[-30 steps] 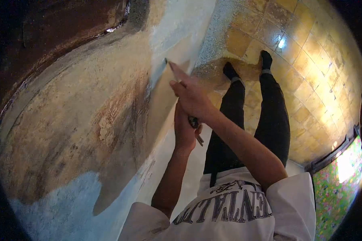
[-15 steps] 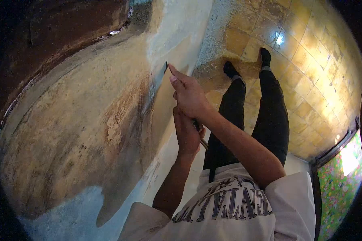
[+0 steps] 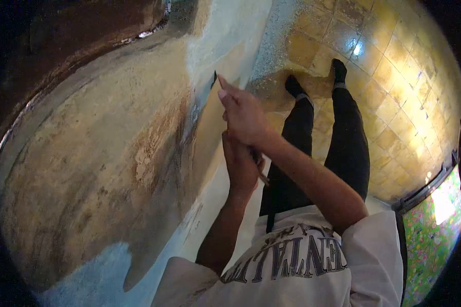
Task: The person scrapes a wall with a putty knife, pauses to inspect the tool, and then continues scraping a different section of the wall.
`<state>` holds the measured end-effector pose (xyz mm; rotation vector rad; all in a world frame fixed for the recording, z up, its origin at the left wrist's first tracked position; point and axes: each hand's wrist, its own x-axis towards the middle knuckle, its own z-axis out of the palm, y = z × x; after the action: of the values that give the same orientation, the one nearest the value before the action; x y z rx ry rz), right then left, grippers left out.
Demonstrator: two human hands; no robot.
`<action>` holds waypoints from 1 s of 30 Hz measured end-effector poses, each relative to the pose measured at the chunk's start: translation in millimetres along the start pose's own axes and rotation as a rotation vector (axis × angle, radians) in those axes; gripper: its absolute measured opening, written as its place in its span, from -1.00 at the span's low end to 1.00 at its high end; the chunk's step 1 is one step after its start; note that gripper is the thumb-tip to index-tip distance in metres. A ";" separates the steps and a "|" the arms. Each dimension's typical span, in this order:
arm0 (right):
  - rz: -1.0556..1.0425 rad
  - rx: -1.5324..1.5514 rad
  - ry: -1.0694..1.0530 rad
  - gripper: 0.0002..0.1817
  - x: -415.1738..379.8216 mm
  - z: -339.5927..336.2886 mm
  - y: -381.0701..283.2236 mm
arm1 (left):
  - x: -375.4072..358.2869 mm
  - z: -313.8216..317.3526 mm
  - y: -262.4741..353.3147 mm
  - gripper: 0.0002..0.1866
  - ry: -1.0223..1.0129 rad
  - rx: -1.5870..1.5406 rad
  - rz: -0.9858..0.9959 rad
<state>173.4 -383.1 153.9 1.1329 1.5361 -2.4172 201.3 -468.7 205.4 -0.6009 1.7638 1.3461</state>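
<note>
My right hand point(image 3: 247, 118) is closed, its index finger stretched toward the wall, beside the dark pointed tip point(image 3: 214, 78) of a thin tool. The tip is at the wall surface, close to the edge between pale paint and a tan patch point(image 3: 210, 128). Just below, my left hand point(image 3: 239, 162) is closed and touches the underside of my right hand. A thin brown stick-like end point(image 3: 264, 178) and a small dark piece point(image 3: 254, 153) show at my left palm. Whether these belong to the same tool as the tip is hidden by my fingers.
A stained, peeling wall point(image 3: 102, 169) fills the left side, with a dark brown area point(image 3: 87, 41) above. Yellowish tiles point(image 3: 384, 97) cover the floor around my feet point(image 3: 338, 71). At lower right lies a green flowered cloth or mat point(image 3: 427, 245) beside a dark edge.
Both hands and the dark tip have shifted slightly; the tip is a little farther up and to the right. My grip looks the same.
</note>
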 end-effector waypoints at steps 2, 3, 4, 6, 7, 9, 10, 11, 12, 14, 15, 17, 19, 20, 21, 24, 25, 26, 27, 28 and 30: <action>-0.020 -0.002 0.012 -0.51 4.1 -1.5 1.0 | -1.3 4.6 6.9 -0.71 0.038 0.013 -0.029; -0.033 0.006 0.009 -0.51 3.7 0.3 3.9 | -0.4 7.4 9.4 -0.70 0.056 0.015 -0.040; -0.046 0.014 0.005 -0.50 3.3 1.9 6.5 | -4.8 5.5 8.3 -0.70 0.061 -0.001 -0.037; -0.063 0.020 -0.006 -0.50 -1.7 8.2 12.2 | -14.2 -1.0 3.7 -0.68 0.067 -0.030 -0.031; -0.065 0.012 -0.007 -0.50 -0.9 7.8 10.1 | -8.9 -2.5 1.1 -0.68 0.044 -0.011 -0.005; -0.023 -0.015 -0.001 -0.49 3.9 1.4 6.8 | 1.8 -5.0 -3.9 -0.68 0.005 0.029 0.038; 0.006 -0.014 0.001 -0.49 4.6 -0.2 6.3 | 1.0 -3.1 -1.7 -0.67 0.029 0.010 -0.005; 0.033 0.013 0.008 -0.48 9.7 -2.3 5.7 | 4.0 3.2 3.6 -0.67 0.043 -0.013 -0.036; 0.024 0.027 0.007 -0.48 10.5 -1.5 7.0 | 8.6 8.0 6.6 -0.67 0.056 -0.040 -0.065; -0.025 0.048 0.000 -0.45 2.0 5.1 11.6 | -2.8 -2.1 -2.1 -0.68 0.055 -0.072 -0.012; -0.037 0.058 -0.010 -0.44 -1.3 9.0 13.4 | -6.0 -6.3 -5.9 -0.68 0.050 -0.088 0.019; -0.021 0.085 -0.035 -0.40 -7.0 16.2 12.8 | -8.5 -17.2 -2.6 -0.68 0.067 -0.056 0.021; 0.092 0.197 -0.090 -0.38 -8.8 13.2 7.1 | -10.0 -20.0 7.2 -0.67 0.065 -0.053 0.000; 0.182 0.292 -0.132 -0.38 -9.9 2.8 -5.5 | -11.9 -15.9 15.3 -0.66 0.058 -0.068 -0.024; 0.273 0.387 -0.176 -0.38 -10.4 -4.3 -12.3 | -13.9 -11.9 21.2 -0.65 0.053 -0.084 -0.048; 0.629 0.862 -0.091 -0.48 -8.5 -5.9 -0.8 | -22.1 -3.6 25.1 -0.62 -0.012 -0.147 -0.008; 0.646 0.930 -0.164 -0.52 -5.7 -7.6 -1.7 | -21.1 -6.3 22.7 -0.62 -0.019 -0.158 -0.017; 0.662 0.998 -0.237 -0.53 -1.9 -9.7 -3.1 | -18.5 -12.1 18.3 -0.62 -0.028 -0.167 -0.025; 0.678 1.067 -0.313 -0.53 1.8 -10.9 -4.3 | -17.6 -15.5 16.7 -0.62 -0.035 -0.176 -0.033; 0.682 1.099 -0.343 -0.53 7.6 -9.7 -2.7 | -18.2 -13.8 19.2 -0.62 -0.012 -0.166 -0.026; 0.694 1.168 -0.400 -0.52 16.0 -1.8 6.9 | -21.5 -10.8 24.5 -0.61 0.032 -0.143 -0.018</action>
<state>165.5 -380.0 138.5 0.8840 -0.4697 -2.6200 190.8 -473.3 237.8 -0.7191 1.6932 1.4663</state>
